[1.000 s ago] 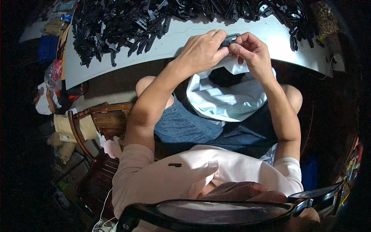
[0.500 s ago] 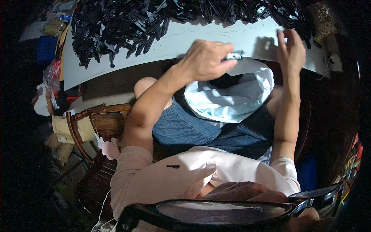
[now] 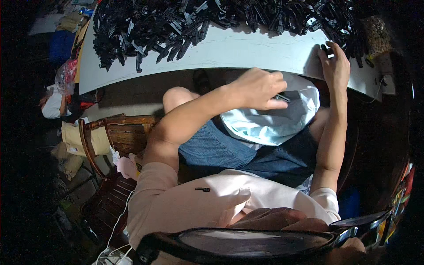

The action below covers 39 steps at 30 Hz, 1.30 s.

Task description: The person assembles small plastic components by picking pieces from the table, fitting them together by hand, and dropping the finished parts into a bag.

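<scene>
My left hand (image 3: 259,89) is closed on a small dark strip-like part (image 3: 282,98), its fingertips pinched over the mouth of a white plastic bag (image 3: 269,128) between my thighs. The exact kind of part is too small to tell. Farther right, my right hand (image 3: 335,62) is raised at the table edge and pinches a small black part (image 3: 326,48) between thumb and fingers. A big heap of black plastic and metal parts (image 3: 163,31) covers the far side of the white table (image 3: 176,62). The bag's inside is partly hidden by my left hand.
A wooden chair (image 3: 128,128) stands to my left, with a tan bag (image 3: 90,139) behind it. Red and clear plastic wrapping (image 3: 66,75) lies at the far left. A white cable (image 3: 115,221) runs down beside the chair.
My left hand has moved from the table edge toward me, over the bag, still holding its part. At the table, my right hand now shows a black part between its fingers.
</scene>
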Tool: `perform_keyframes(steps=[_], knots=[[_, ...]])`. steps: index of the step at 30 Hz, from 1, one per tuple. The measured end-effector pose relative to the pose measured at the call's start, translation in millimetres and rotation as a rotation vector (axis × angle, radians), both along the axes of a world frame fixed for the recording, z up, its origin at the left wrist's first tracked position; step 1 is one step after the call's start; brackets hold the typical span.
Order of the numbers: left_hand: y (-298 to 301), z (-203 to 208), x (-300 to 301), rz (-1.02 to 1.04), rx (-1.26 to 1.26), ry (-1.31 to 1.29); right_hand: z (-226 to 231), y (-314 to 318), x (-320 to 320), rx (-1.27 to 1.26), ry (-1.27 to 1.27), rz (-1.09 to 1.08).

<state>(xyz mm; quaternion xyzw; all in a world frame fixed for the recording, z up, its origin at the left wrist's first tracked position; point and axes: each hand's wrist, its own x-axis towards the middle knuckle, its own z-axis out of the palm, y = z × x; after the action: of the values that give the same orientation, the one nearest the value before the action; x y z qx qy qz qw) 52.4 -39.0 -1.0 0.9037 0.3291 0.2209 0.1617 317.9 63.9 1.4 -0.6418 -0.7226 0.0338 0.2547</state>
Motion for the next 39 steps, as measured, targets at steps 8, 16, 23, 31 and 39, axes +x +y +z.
perform_keyframes(steps=[8, 16, 23, 31, 39], knots=[[72, 17, -45, 0.780, 0.312, -0.238, 1, -17, -38, -0.093, 0.386, 0.223], [96, 25, -39, 0.885, 0.140, 0.019, 0, -30, -58, -0.165, 0.464, 0.287], [75, 16, -56, 0.909, 0.126, -0.081, -4, -27, -60, -0.124, 0.551, 0.278], [53, 4, -65, 0.760, 0.124, -0.282, -4, -43, -74, -0.350, 0.767, 0.334], [42, 6, -50, 0.613, -0.074, -0.404, -1, -63, -91, -0.445, 0.967, 0.491]])
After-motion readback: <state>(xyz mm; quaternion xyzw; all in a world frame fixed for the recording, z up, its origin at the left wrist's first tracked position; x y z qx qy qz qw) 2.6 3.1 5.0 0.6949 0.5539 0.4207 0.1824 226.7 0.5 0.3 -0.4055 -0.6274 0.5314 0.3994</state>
